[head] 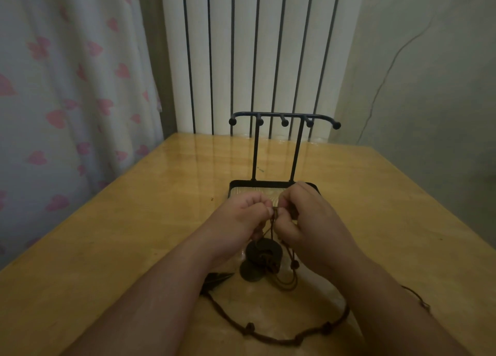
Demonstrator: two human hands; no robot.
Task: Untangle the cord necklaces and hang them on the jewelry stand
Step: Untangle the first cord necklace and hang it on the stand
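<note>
Left hand [240, 217] and right hand [304, 216] close together above the desk [120, 234], fingers of both curled and pinching tangled dark cords [271, 226] between them, round pendants [257, 251] hanging below onto the desk, a beaded cord [251, 327] looped between the forearms, black stand [256, 151] upright just behind the hands

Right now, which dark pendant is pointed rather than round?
The dark arrowhead-shaped pendant lying leftmost on the wooden table; the others are round discs bunched under the pinched brown cords.
</note>
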